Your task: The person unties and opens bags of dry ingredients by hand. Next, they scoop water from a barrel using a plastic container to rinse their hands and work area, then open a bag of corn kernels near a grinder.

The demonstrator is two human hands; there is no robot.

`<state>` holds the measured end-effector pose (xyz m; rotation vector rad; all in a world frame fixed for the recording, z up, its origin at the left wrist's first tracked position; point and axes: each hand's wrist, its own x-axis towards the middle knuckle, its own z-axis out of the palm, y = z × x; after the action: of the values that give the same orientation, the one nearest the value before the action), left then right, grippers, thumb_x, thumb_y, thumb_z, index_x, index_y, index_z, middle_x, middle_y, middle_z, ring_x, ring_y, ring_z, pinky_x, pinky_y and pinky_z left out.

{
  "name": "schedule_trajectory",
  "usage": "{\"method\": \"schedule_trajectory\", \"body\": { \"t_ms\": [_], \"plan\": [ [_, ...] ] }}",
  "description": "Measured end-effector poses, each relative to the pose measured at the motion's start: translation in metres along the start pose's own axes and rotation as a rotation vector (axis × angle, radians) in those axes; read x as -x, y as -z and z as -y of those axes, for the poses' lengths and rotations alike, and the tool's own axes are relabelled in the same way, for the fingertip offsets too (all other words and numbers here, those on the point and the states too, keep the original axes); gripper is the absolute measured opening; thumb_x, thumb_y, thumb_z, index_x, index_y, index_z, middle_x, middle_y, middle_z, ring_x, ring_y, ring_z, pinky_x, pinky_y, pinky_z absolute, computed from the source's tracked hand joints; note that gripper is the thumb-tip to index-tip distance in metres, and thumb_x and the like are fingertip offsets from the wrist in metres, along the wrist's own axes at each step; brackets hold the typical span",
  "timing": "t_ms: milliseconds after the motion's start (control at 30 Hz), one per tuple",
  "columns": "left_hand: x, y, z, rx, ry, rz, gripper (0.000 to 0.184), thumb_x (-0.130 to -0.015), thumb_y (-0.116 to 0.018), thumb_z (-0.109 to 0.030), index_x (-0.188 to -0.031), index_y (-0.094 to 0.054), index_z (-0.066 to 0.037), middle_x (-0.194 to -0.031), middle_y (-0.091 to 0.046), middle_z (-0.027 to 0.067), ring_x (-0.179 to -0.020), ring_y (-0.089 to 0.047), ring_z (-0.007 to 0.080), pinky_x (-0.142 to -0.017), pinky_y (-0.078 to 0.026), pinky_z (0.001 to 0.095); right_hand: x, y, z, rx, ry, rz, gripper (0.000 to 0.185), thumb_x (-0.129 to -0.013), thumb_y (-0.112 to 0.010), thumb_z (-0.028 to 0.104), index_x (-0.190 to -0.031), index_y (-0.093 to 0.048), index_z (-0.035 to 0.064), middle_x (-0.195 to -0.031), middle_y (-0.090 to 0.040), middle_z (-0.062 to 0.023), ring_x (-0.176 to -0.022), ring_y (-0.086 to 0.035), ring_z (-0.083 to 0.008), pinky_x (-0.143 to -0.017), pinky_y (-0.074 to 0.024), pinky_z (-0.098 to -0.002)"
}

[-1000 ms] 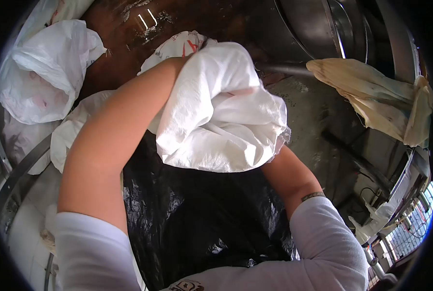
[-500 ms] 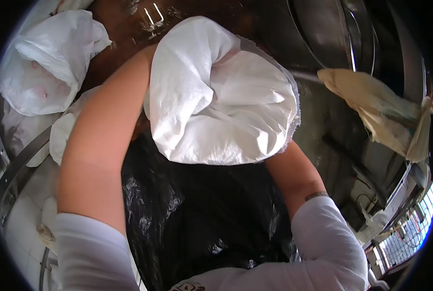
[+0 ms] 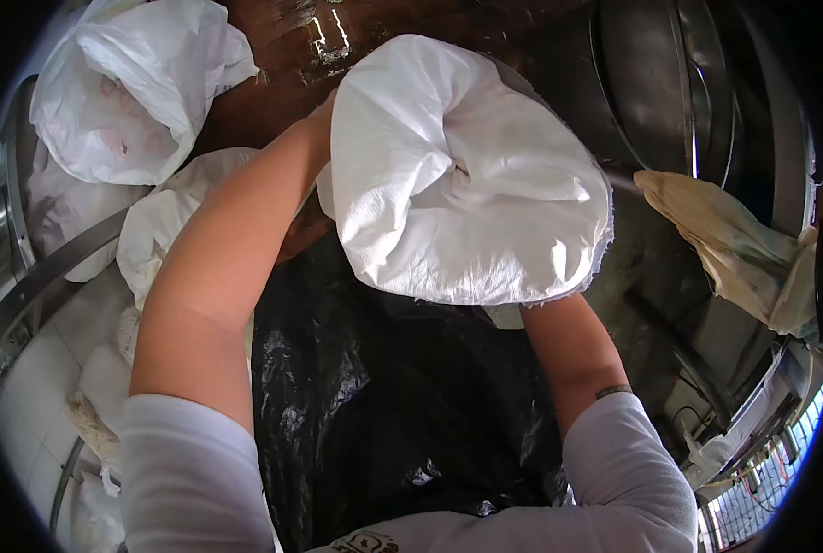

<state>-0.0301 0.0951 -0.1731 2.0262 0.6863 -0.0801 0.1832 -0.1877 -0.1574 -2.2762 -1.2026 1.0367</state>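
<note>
A white woven sack (image 3: 485,240) with a frayed edge is bunched up in front of me, its folds drawn in toward the middle. My left forearm (image 3: 232,240) reaches along the sack's left side, and the wrist goes behind it. From below right, my right forearm (image 3: 573,350) goes up under the sack's lower edge. Both hands are at the sack, but it covers their fingers, so their grip cannot be seen. Black plastic sheeting (image 3: 402,396) hangs in front of my body, between the arms.
At the upper left is a white plastic bag (image 3: 144,101) with reddish marks, near a curved metal rim (image 3: 61,263). A wet brown surface (image 3: 292,46) lies behind the sack. A tan cloth (image 3: 734,244) hangs at the right, below large dark metal vessels (image 3: 651,83).
My view has shifted, so the surroundings and the sack appear farther right. The sack's folds have changed slightly, with both arms still at it.
</note>
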Motion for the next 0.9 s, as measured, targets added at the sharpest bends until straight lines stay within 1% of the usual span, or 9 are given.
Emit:
{"method": "schedule_trajectory", "body": {
  "t_ms": [200, 300, 367, 533, 700, 733, 800, 867, 900],
  "plan": [
    [0.015, -0.001, 0.043, 0.193, 0.010, -0.107, 0.055, -0.099, -0.057, -0.039, -0.149, -0.052, -0.017, -0.147, -0.057, 0.0098, -0.145, -0.040, 0.0249, -0.111, -0.039, 0.0462, -0.012, 0.019, 0.015, 0.034, 0.061, 0.018, 0.049, -0.096, -0.058, 0.012, -0.141, -0.046, -0.0009, -0.134, -0.055, -0.0168, -0.115, -0.061, -0.0309, -0.097, -0.0528, -0.0411],
    [0.033, 0.021, 0.033, 0.146, -0.107, -0.265, 0.041, -0.096, -0.058, -0.031, -0.132, -0.065, -0.012, -0.131, -0.068, 0.0117, -0.126, -0.060, 0.0309, -0.102, -0.048, 0.0474, -0.027, 0.030, 0.034, 0.056, 0.114, 0.010, 0.048, -0.096, -0.058, 0.012, -0.141, -0.048, -0.0010, -0.133, -0.057, -0.0165, -0.114, -0.062, -0.0303, -0.096, -0.0530, -0.0409],
    [0.069, 0.042, -0.016, -0.532, 0.008, -0.083, 0.031, -0.093, -0.059, -0.025, -0.116, -0.071, -0.008, -0.110, -0.075, 0.0157, -0.102, -0.069, 0.0396, -0.089, -0.054, 0.0490, -0.039, 0.038, 0.051, 0.073, 0.154, 0.005, 0.047, -0.096, -0.058, 0.011, -0.140, -0.048, -0.0011, -0.132, -0.058, -0.0163, -0.113, -0.062, -0.0298, -0.096, -0.0531, -0.0408],
    [0.150, 0.009, -0.002, -0.178, 0.240, -0.263, 0.026, -0.095, -0.055, -0.021, -0.109, -0.070, -0.005, -0.103, -0.073, 0.0228, -0.099, -0.068, 0.0448, -0.085, -0.053, 0.0528, -0.080, 0.048, 0.114, 0.147, 0.296, -0.017, 0.045, -0.096, -0.058, 0.011, -0.139, -0.051, -0.0014, -0.131, -0.060, -0.0157, -0.112, -0.063, -0.0287, -0.095, -0.0534, -0.0405],
    [0.185, -0.142, -0.092, -0.019, 0.705, -0.245, 0.030, -0.097, -0.047, -0.019, -0.112, -0.068, -0.004, -0.107, -0.072, 0.0243, -0.103, -0.069, 0.0429, -0.091, -0.053, 0.0554, -0.100, 0.031, 0.155, 0.236, 0.340, 0.092, 0.043, -0.096, -0.058, 0.010, -0.138, -0.053, -0.0016, -0.129, -0.062, -0.0151, -0.110, -0.064, -0.0276, -0.095, -0.0537, -0.0402],
    [0.173, -0.153, -0.144, 0.036, 0.677, -0.061, 0.030, -0.097, -0.048, -0.020, -0.111, -0.068, -0.003, -0.107, -0.073, 0.0236, -0.104, -0.070, 0.0428, -0.091, -0.053, 0.0556, -0.098, 0.028, 0.159, 0.246, 0.341, 0.129, 0.043, -0.096, -0.058, 0.010, -0.138, -0.053, -0.0016, -0.129, -0.063, -0.0150, -0.110, -0.064, -0.0274, -0.095, -0.0538, -0.0401],
    [0.137, -0.195, -0.213, 0.174, 0.553, -0.067, 0.025, -0.095, -0.050, -0.014, -0.110, -0.068, -0.003, -0.108, -0.073, 0.0228, -0.105, -0.070, 0.0425, -0.087, -0.056, 0.0543, -0.089, 0.027, 0.158, 0.243, 0.345, 0.198, 0.042, -0.096, -0.058, 0.009, -0.137, -0.054, -0.0017, -0.128, -0.064, -0.0147, -0.110, -0.064, -0.0270, -0.094, -0.0539, -0.0400],
    [0.099, -0.203, -0.232, 0.160, 0.242, -0.064, 0.024, -0.094, -0.055, -0.014, -0.109, -0.069, -0.002, -0.110, -0.073, 0.0225, -0.107, -0.070, 0.0410, -0.086, -0.057, 0.0526, -0.079, 0.034, 0.149, 0.190, 0.335, 0.257, 0.042, -0.096, -0.058, 0.009, -0.137, -0.055, -0.0018, -0.127, -0.065, -0.0145, -0.109, -0.065, -0.0265, -0.094, -0.0540, -0.0398],
    [0.085, -0.190, -0.237, 0.156, 0.238, -0.069, 0.024, -0.094, -0.055, -0.014, -0.109, -0.069, -0.002, -0.110, -0.073, 0.0225, -0.107, -0.070, 0.0410, -0.086, -0.057, 0.0526, -0.075, 0.042, 0.142, 0.141, 0.322, 0.279, 0.042, -0.096, -0.058, 0.009, -0.136, -0.056, -0.0019, -0.127, -0.065, -0.0144, -0.109, -0.065, -0.0263, -0.094, -0.0541, -0.0398]
  ]
}}
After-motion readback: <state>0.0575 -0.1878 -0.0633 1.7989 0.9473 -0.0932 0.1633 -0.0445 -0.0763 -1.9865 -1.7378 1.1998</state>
